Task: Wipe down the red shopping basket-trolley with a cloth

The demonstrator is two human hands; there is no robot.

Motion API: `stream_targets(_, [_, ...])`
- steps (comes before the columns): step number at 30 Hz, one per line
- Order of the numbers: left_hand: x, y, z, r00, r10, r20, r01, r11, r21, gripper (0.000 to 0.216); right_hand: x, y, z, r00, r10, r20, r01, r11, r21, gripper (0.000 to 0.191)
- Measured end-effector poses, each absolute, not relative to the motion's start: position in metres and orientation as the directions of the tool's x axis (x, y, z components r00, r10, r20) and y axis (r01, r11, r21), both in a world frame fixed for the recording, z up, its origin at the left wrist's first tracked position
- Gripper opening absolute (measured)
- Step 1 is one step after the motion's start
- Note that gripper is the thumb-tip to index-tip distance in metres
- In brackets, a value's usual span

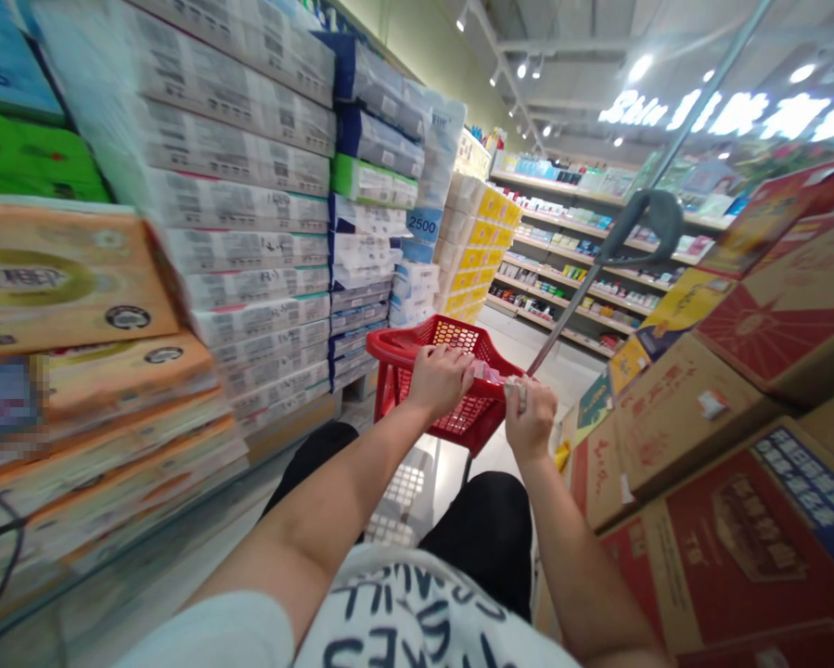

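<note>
Ahead of me stands a red plastic shopping basket (476, 408) with latticed sides, on what looks like a cart frame. My left hand (442, 376) is closed, its fingers curled over the basket's near rim. At the rim's right end, my right hand (533, 413) is also closed, its thumb side up. A small pink-and-white item (487, 373) shows along the rim between the hands; its kind is unclear. Something pale is bunched at the right fingers, and I cannot tell whether it belongs to that item. The basket's inside is partly hidden behind the hands.
Tall stacks of wrapped tissue packs (250, 176) line the left side, with orange packs (61, 269) nearer. Cardboard cartons (737, 547) crowd the right. A metal pole (562, 320) with a grey loop (643, 227) slants upward. Stocked shelves (562, 218) stand beyond.
</note>
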State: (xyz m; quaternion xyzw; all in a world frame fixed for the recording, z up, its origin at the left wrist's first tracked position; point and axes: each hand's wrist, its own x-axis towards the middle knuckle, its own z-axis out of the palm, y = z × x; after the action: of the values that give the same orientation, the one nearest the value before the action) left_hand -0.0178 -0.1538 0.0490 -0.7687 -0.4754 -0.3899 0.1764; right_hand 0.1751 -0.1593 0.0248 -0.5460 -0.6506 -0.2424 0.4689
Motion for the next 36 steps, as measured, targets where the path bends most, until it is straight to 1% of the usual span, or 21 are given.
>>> stream_targets(1, [-0.018,-0.154,0.049,0.246,0.594,0.766,0.866,-0.489,0.102,0.031,0.176,-0.158,0.025,0.031,0.5,0.865,0.942,0.275,-0.193,0.032])
stream_targets(4, [-0.017,-0.154,0.05,0.236,0.603,0.762,0.865,-0.488,0.119,0.03,0.182,-0.151,0.035,0.024,0.651,0.759,0.952,0.218,-0.217,0.031])
stream_targets(6, [-0.016,-0.154,0.05,0.228,0.609,0.76,0.866,-0.484,0.128,0.03,0.185,-0.149,0.038,0.017,0.671,0.742,0.95,0.221,-0.222,0.031])
stream_targets(7, [-0.016,-0.154,0.05,0.227,0.61,0.759,0.865,-0.484,0.13,0.03,0.185,-0.149,0.035,0.019,0.636,0.771,0.946,0.238,-0.22,0.031])
stream_targets(11, [-0.017,-0.154,0.049,0.234,0.603,0.762,0.862,-0.491,0.123,0.03,0.18,-0.159,0.006,0.023,0.388,0.921,0.922,0.349,-0.17,0.032])
stream_targets(13, [-0.018,-0.154,0.048,0.233,0.599,0.766,0.864,-0.489,0.12,0.03,0.181,-0.163,0.002,0.001,0.363,0.932,0.913,0.38,-0.149,0.03])
stream_targets(14, [-0.018,-0.153,0.048,0.231,0.598,0.768,0.865,-0.487,0.119,0.03,0.183,-0.162,0.006,-0.013,0.396,0.918,0.91,0.386,-0.154,0.03])
stream_targets(16, [-0.018,-0.153,0.048,0.225,0.598,0.769,0.867,-0.484,0.122,0.031,0.188,-0.159,0.023,-0.024,0.532,0.846,0.907,0.367,-0.205,0.033])
stream_targets(18, [-0.017,-0.153,0.049,0.223,0.602,0.767,0.865,-0.485,0.128,0.031,0.193,-0.154,0.044,0.013,0.715,0.699,0.91,0.281,-0.305,0.034])
stream_targets(19, [-0.017,-0.153,0.049,0.224,0.605,0.764,0.864,-0.486,0.131,0.031,0.194,-0.152,0.053,0.045,0.78,0.624,0.91,0.225,-0.347,0.033])
stream_targets(20, [-0.017,-0.153,0.049,0.225,0.607,0.762,0.863,-0.487,0.133,0.031,0.193,-0.15,0.057,0.074,0.82,0.568,0.911,0.176,-0.373,0.032])
stream_targets(21, [-0.017,-0.154,0.049,0.226,0.608,0.761,0.863,-0.487,0.132,0.031,0.192,-0.149,0.059,0.098,0.832,0.547,0.911,0.146,-0.385,0.032])
stream_targets(23, [-0.018,-0.154,0.049,0.231,0.606,0.761,0.865,-0.486,0.124,0.031,0.186,-0.151,0.05,0.116,0.779,0.616,0.914,0.159,-0.374,0.032])
stream_targets(25, [-0.018,-0.155,0.049,0.235,0.602,0.763,0.867,-0.485,0.116,0.032,0.181,-0.154,0.036,0.108,0.643,0.758,0.916,0.231,-0.327,0.036])
stream_targets(27, [-0.019,-0.155,0.049,0.239,0.6,0.764,0.867,-0.485,0.109,0.032,0.18,-0.156,0.026,0.073,0.524,0.848,0.922,0.288,-0.257,0.038])
stream_targets(28, [-0.019,-0.155,0.049,0.241,0.599,0.764,0.868,-0.485,0.107,0.032,0.182,-0.156,0.025,0.053,0.515,0.856,0.927,0.294,-0.234,0.037])
stream_targets(29, [-0.019,-0.155,0.049,0.242,0.598,0.764,0.868,-0.485,0.105,0.032,0.184,-0.155,0.027,0.035,0.545,0.838,0.931,0.287,-0.226,0.036])
stream_targets(31, [-0.018,-0.155,0.05,0.242,0.6,0.762,0.869,-0.483,0.104,0.032,0.188,-0.152,0.033,0.016,0.656,0.754,0.938,0.252,-0.24,0.033])
stream_targets(33, [-0.018,-0.155,0.05,0.238,0.604,0.76,0.87,-0.481,0.11,0.032,0.189,-0.151,0.036,0.026,0.714,0.7,0.941,0.219,-0.258,0.032])
stream_targets(34, [-0.018,-0.155,0.05,0.237,0.606,0.759,0.87,-0.481,0.113,0.032,0.188,-0.152,0.034,0.035,0.7,0.714,0.942,0.217,-0.258,0.032])
stream_targets(36, [-0.018,-0.155,0.049,0.235,0.605,0.761,0.87,-0.48,0.113,0.032,0.183,-0.156,0.025,0.048,0.601,0.798,0.941,0.241,-0.239,0.033])
